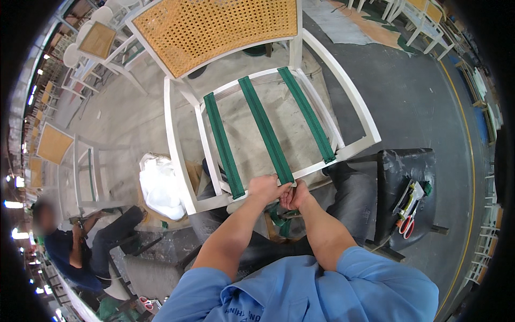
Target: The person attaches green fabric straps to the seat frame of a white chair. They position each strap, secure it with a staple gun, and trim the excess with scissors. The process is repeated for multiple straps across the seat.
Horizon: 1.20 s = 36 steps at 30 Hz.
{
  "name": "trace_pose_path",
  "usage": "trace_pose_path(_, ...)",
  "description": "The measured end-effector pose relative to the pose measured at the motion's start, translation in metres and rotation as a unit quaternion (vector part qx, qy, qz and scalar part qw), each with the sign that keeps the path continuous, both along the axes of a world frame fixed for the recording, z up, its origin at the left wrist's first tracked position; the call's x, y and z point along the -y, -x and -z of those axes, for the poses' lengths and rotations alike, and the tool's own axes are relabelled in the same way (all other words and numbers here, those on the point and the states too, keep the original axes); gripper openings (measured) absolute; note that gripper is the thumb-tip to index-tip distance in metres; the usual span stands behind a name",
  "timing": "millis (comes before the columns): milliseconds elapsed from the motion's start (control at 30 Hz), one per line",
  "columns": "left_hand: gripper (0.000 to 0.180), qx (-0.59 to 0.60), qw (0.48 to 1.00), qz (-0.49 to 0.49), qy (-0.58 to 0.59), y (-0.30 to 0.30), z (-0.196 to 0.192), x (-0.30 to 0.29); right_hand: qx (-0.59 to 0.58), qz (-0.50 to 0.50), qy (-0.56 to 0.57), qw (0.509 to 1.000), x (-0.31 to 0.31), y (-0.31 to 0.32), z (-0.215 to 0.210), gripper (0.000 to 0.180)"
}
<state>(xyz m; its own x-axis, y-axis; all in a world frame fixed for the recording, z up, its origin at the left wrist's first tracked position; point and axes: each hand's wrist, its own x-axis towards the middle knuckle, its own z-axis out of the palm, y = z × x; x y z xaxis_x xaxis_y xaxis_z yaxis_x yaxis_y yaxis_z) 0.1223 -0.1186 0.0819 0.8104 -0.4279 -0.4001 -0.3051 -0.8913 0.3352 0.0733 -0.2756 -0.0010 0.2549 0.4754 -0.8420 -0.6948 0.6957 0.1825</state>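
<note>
A white chair frame (370, 138) stands in front of me, with a woven cane back (220, 29). Three green webbing straps run from its rear rail to its front rail. My left hand (265, 189) is closed at the front end of the middle strap (265, 131), its fingers pressed against strap and rail. Close beside it, my right hand (295, 197) has its fingers curled just below the front rail. What its fingertips hold is hidden. The left strap (222, 145) and the right strap (308, 115) lie across the seat opening. Loose green webbing (278, 216) hangs below my hands.
On a black padded stool (405, 161) at right lie red-handled scissors (406, 226) and other tools. A white bundle (161, 185) sits at left of the chair. Further left, a seated person (78, 241) works near another chair (88, 172). More chairs stand behind.
</note>
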Motion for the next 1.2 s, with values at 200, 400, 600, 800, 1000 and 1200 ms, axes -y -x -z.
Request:
trace_pose_path(200, 0.072, -0.014, 1.0, -0.006, -0.009, -0.003, 0.002, 0.003, -0.079, 0.065, 0.002, 0.995, -0.001, -0.021, 0.032, 0.046)
trace_pose_path(400, 0.071, -0.01, 1.0, -0.013, 0.002, -0.005, 0.004, 0.005, -0.162, 0.216, 0.002, 0.963, -0.013, -0.054, 0.078, 0.03)
trace_pose_path(600, 0.066, 0.002, 1.0, -0.012, 0.016, -0.006, 0.01, 0.006, -0.142, 0.206, 0.072, 0.965, -0.005, -0.069, 0.118, 0.03)
trace_pose_path(800, 0.062, 0.016, 0.999, -0.003, 0.049, -0.01, 0.014, 0.004, -0.136, 0.177, 0.128, 0.966, -0.002, -0.056, 0.155, 0.031)
trace_pose_path(1000, 0.06, 0.027, 0.994, 0.006, 0.104, -0.013, 0.019, 0.0, -0.142, 0.153, 0.162, 0.965, 0.001, -0.052, 0.187, 0.031)
trace_pose_path(1200, 0.056, 0.01, 0.992, 0.008, 0.126, -0.015, 0.023, -0.005, -0.143, 0.137, 0.187, 0.962, 0.004, -0.049, 0.208, 0.032)
